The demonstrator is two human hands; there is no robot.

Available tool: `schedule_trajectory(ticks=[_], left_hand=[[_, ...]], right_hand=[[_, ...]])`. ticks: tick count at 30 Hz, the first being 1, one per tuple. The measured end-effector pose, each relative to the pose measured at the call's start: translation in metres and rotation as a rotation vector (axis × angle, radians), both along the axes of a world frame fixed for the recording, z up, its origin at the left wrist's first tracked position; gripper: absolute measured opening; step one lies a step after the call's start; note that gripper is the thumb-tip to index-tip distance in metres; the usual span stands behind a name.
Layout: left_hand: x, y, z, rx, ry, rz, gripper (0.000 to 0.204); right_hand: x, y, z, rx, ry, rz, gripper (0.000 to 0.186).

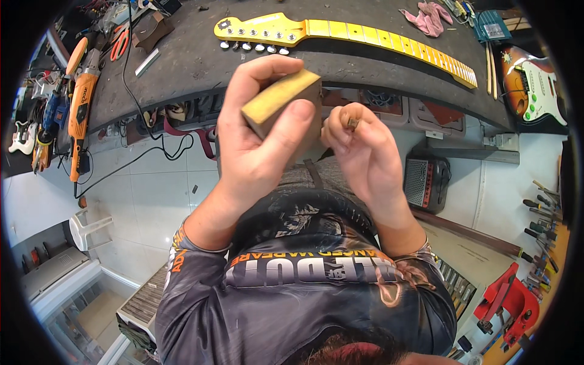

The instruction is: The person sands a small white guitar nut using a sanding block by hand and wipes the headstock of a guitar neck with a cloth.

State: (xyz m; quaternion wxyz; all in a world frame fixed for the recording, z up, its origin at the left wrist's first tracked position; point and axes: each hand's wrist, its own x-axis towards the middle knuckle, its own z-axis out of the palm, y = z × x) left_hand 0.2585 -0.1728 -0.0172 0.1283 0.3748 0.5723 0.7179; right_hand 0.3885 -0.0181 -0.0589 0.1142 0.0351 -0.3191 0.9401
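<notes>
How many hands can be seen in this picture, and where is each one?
2: the left hand grips a yellow-faced block, pictured below the guitar headstock; the right hand, to its right, pinches a small brown piece. No other hand shows.

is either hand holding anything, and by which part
The left hand grips a yellow-topped block by its opposite long sides. The right hand pinches a small brown piece; which part is gripped cannot be told.

Bright light, pale glare on the tiled floor (pixel 149 201); edges bowed, corners black.
</notes>
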Motion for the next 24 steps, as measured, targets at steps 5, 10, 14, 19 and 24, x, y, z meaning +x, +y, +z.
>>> schedule_trajectory(ticks=[5,10,14,19,24], left_hand=[[-0.005,-0.008,-0.005,0.007,0.052,-0.077,0.049],[-0.004,-0.007,-0.008,0.004,0.068,-0.093,0.048],[-0.002,-0.008,-0.011,-0.002,0.106,-0.064,0.047],[-0.003,-0.008,-0.020,0.022,0.164,-0.061,0.045],[-0.001,-0.006,-0.026,0.072,0.190,-0.080,0.044]], right_hand=[[0.003,-0.015,0.008,0.523,-0.135,-0.328,0.013],[0.001,-0.014,0.004,0.791,-0.121,-0.457,0.011],[-0.002,-0.014,0.004,0.960,-0.060,-0.570,0.014],[-0.001,-0.013,0.004,1.005,-0.058,-0.584,0.015],[-0.002,-0.011,0.005,1.018,-0.042,-0.583,0.015]])
